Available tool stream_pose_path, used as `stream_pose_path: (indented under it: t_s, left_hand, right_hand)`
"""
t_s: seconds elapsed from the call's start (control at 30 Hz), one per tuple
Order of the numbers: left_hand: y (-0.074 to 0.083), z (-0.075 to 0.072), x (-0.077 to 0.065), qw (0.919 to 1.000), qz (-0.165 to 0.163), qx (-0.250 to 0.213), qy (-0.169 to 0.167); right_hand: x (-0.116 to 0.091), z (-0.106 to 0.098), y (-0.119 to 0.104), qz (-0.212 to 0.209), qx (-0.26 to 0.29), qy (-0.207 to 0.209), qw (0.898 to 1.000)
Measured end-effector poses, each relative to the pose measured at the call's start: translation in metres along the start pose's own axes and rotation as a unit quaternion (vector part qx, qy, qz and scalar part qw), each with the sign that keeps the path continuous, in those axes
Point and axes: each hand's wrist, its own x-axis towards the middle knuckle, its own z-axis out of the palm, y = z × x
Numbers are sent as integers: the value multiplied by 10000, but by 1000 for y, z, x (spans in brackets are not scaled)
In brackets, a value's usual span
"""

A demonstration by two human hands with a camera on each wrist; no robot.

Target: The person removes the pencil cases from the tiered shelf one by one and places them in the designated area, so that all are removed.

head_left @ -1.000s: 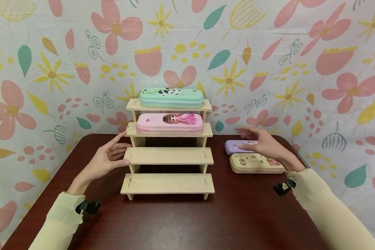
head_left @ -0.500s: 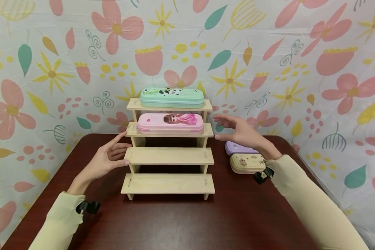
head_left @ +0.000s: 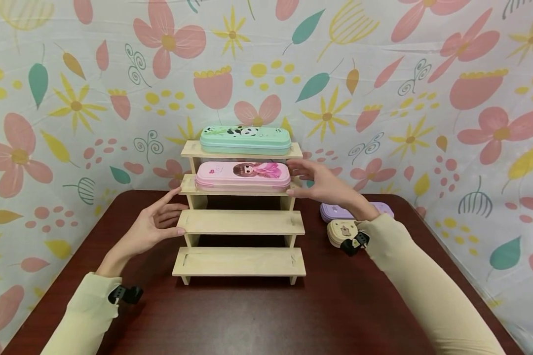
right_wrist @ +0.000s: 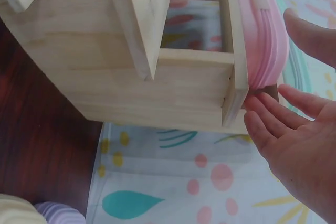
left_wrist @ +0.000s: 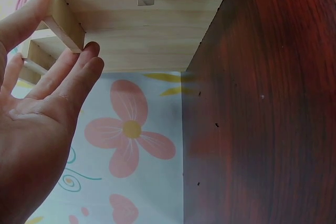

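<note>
**Between two uncurled hands: a girl-print pink pencil case (head_left: pixel 243 176)**

Lying lengthwise on the second shelf (head_left: pixel 244 193) from the top of a four-tier wooden stand (head_left: pixel 242 222), probably so as to suit the long, narrow board. One tier higher, parallel to it, a panda-print mint pencil case (head_left: pixel 246 140). On the dark tabletop (head_left: pixel 248 315) to the right, partly hidden by the right sleeve (head_left: pixel 419 281) and wrist, a lilac pencil case (head_left: pixel 335 212) and, nearer, a cream pencil case (head_left: pixel 343 231).

At the left ends of the shelves, the left hand (head_left: pixel 148 229), spread rather than clenched, with thumb and index tip against the wood; seemingly for steadying, without a grasp. At the right end of the pink pencil case, the right hand (head_left: pixel 326 185), with straight, parted fingers, clasping nothing; perhaps for alignment. Contact with the case: impossible to tell.

Only in the head view, the girl print and the whole layout. Only from the left wrist, the broad face of the side panel (left_wrist: pixel 136 35). Only from the right wrist, the ridged end of the pink pencil case, with fingertips low beside the shelf end.
</note>
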Motion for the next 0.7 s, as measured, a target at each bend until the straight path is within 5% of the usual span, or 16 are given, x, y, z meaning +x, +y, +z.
stream_pose_path:
  t_s: [0.7]
  left_hand:
    - [0, -1, -1, 10000, 17, 6, -18]
  right_hand:
    - [8, 14, -8, 29, 19, 143, 9999]
